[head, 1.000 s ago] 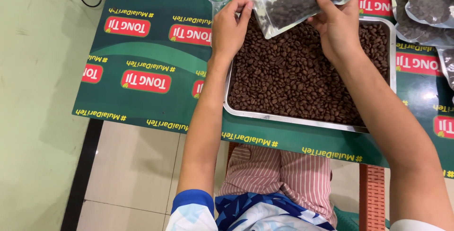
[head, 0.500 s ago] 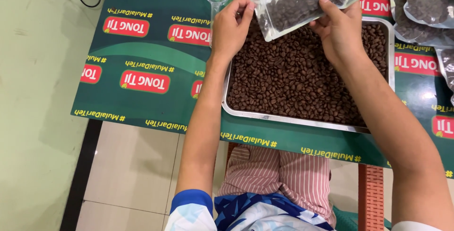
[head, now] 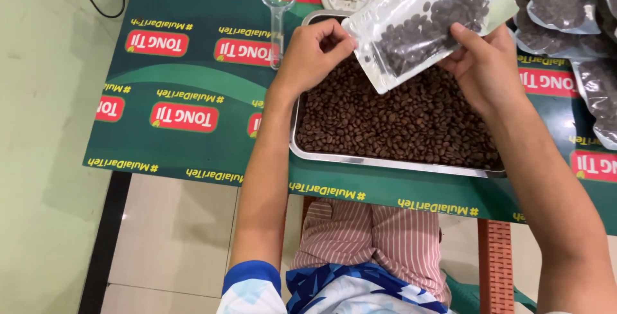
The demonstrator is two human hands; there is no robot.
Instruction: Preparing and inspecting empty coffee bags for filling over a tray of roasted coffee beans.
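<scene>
Filled clear packets (head: pixel 556 5) lie at right on the green logo-printed cloth (head: pixel 186 95); left hand (head: pixel 315 53) and right hand (head: pixel 482 66) pinch a tilted, part-filled bean pouch (head: pixel 427 21) above the tray (head: pixel 385 160).

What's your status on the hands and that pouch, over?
Left hand and right hand both gripping clear pouch of coffee beans, tilted above the bean tray. Clear scoop lies left of tray, nothing blocking.

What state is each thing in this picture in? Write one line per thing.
Clear pouch: partly filled with beans, tilted, held by both hands.
Left hand: pinching the pouch's corner.
Right hand: gripping the pouch's edge.
Metal tray: full of beans.
Filled pouches: lying at the right.
</scene>
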